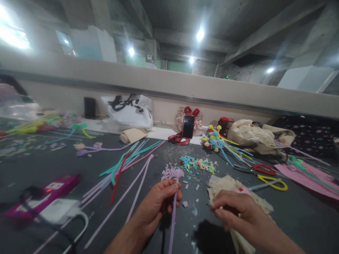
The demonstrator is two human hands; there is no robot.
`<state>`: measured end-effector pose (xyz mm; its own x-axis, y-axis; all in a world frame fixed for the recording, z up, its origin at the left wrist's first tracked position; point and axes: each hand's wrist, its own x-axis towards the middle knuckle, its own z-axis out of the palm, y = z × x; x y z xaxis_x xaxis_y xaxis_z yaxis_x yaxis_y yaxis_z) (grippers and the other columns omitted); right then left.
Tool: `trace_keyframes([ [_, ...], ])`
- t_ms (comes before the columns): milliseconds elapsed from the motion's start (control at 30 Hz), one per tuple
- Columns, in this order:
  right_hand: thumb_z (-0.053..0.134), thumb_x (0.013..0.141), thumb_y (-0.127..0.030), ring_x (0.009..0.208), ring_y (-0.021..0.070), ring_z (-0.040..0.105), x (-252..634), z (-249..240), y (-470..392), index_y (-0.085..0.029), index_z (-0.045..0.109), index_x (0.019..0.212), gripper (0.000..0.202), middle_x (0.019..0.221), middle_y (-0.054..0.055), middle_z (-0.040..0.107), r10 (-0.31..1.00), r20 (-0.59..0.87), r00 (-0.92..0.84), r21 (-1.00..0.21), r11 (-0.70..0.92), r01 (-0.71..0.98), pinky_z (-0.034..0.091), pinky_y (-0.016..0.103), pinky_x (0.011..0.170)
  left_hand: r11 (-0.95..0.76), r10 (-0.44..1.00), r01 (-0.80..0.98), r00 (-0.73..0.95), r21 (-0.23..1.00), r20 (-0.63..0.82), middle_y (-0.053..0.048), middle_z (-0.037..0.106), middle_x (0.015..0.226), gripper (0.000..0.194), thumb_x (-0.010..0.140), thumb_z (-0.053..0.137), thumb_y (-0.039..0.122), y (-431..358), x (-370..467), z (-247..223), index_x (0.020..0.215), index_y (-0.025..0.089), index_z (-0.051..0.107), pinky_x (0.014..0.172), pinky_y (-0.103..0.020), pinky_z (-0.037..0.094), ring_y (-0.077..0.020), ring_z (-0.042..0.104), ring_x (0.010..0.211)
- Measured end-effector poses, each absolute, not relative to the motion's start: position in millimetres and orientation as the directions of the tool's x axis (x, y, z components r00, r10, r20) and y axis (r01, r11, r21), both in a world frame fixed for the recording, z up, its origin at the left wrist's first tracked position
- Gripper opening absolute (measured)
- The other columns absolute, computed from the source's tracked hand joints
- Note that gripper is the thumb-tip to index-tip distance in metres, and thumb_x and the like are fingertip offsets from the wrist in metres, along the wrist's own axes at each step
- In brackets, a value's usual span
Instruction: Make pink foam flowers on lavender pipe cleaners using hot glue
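My left hand (161, 199) is closed on a lilac pipe cleaner (173, 218), pinched between thumb and fingers just below its lilac tip. That tip overlaps a small heap of lilac cut pieces (168, 173), so its shape is hard to make out. To the right, my right hand (238, 211) hovers at a crumpled cream cloth (227, 187), thumb and fingertips pressed together. Whatever sits in that pinch is too small to tell. Between and beyond the hands lie more small pieces (197, 164) in turquoise, yellow, pink and red.
Several loose pipe cleaners (129, 162) lie on the left, near a magenta power strip (50, 194) with a white plug and cables. Scissors (261, 171) with red and yellow handles rest at right. A phone (188, 127) leans on a pouch behind, beside a bunch of flowers (213, 139).
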<state>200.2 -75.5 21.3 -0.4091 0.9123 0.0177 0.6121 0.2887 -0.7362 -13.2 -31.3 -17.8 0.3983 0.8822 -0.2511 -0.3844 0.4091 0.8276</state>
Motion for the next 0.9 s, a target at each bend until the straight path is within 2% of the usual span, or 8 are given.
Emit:
trace_keyframes([
  [133, 0.05, 0.078, -0.029, 0.047, 0.0081, 0.051, 199.0, 18.2, -72.8, -0.015, 0.062, 0.076, 0.018, 0.061, -0.001, 0.056, 0.935, -0.027, -0.355, -0.881, 0.146, 0.45, 0.036, 0.019, 0.047, 0.42, 0.868, -0.383, 0.435, 0.823, -0.24, 0.002, 0.057, 0.055, 0.01, 0.07, 0.06, 0.024, -32.7, -12.4, -15.5, 0.069, 0.015, 0.056, 0.039, -0.012, 0.03, -0.0042, 0.048, 0.045],
  [267, 0.053, 0.076, -0.034, 0.042, 0.0075, 0.05, 191.2, 12.1, -68.0, -0.015, 0.063, 0.079, 0.022, 0.05, -0.004, 0.053, 0.949, -0.15, -0.279, -0.955, -0.067, 0.287, 0.025, 0.015, 0.035, 0.449, 0.855, -0.378, 0.444, 0.81, -0.267, 0.0, 0.059, 0.057, 0.01, 0.07, 0.06, 0.024, -33.3, -10.7, -13.0, 0.07, 0.015, 0.056, 0.037, -0.013, 0.029, -0.0057, 0.05, 0.044],
  [333, 0.054, 0.075, -0.034, 0.04, 0.007, 0.049, 186.5, 9.1, -65.2, -0.014, 0.062, 0.076, 0.022, 0.048, -0.004, 0.053, 0.946, -0.177, -0.272, -0.971, -0.123, 0.203, 0.025, 0.014, 0.035, 0.452, 0.854, -0.389, 0.448, 0.802, -0.264, -0.001, 0.06, 0.058, 0.01, 0.07, 0.06, 0.024, -33.6, -9.8, -13.4, 0.071, 0.015, 0.056, 0.036, -0.013, 0.028, -0.0057, 0.05, 0.044],
  [533, 0.056, 0.074, -0.033, 0.041, 0.0047, 0.053, 176.1, 1.1, -58.6, -0.013, 0.06, 0.077, 0.02, 0.075, 0.003, 0.065, 0.938, -0.19, -0.29, -0.982, -0.184, 0.048, 0.025, 0.012, 0.032, 0.409, 0.867, -0.408, 0.452, 0.816, -0.208, -0.002, 0.061, 0.064, 0.011, 0.07, 0.06, 0.024, -35.2, -7.9, -15.8, 0.071, 0.014, 0.057, 0.037, -0.012, 0.03, -0.0046, 0.05, 0.045],
  [667, 0.057, 0.071, -0.033, 0.04, 0.0053, 0.055, 170.8, -5.6, -53.1, -0.013, 0.059, 0.08, 0.022, 0.075, 0.003, 0.065, 0.939, -0.188, -0.288, -0.982, -0.181, 0.049, 0.026, 0.012, 0.031, 0.389, 0.877, -0.411, 0.44, 0.825, -0.194, -0.001, 0.061, 0.061, 0.012, 0.069, 0.06, 0.025, -35.2, -7.3, -15.4, 0.069, 0.013, 0.057, 0.036, -0.012, 0.029, -0.004, 0.048, 0.042],
  [800, 0.057, 0.068, -0.039, 0.034, 0.0053, 0.051, 165.4, -11.8, -46.7, -0.013, 0.055, 0.068, 0.026, 0.056, -0.002, 0.061, 0.958, -0.184, -0.22, -0.969, -0.139, 0.205, 0.023, 0.013, 0.028, 0.369, 0.874, -0.364, 0.448, 0.855, -0.187, 0.001, 0.058, 0.051, 0.015, 0.07, 0.058, 0.027, -36.0, -5.1, -16.8, 0.071, 0.013, 0.059, 0.034, -0.012, 0.027, -0.0029, 0.042, 0.034],
  [900, 0.056, 0.068, -0.039, 0.029, 0.0044, 0.046, 161.3, -16.8, -41.1, -0.015, 0.05, 0.058, 0.026, 0.045, -0.005, 0.055, 0.969, -0.17, -0.181, -0.949, -0.111, 0.295, 0.023, 0.013, 0.028, 0.343, 0.896, -0.374, 0.405, 0.862, -0.181, 0.0, 0.058, 0.051, 0.016, 0.067, 0.061, 0.028, -37.0, -2.9, -19.9, 0.073, 0.013, 0.06, 0.034, -0.012, 0.027, -0.0053, 0.047, 0.039],
])
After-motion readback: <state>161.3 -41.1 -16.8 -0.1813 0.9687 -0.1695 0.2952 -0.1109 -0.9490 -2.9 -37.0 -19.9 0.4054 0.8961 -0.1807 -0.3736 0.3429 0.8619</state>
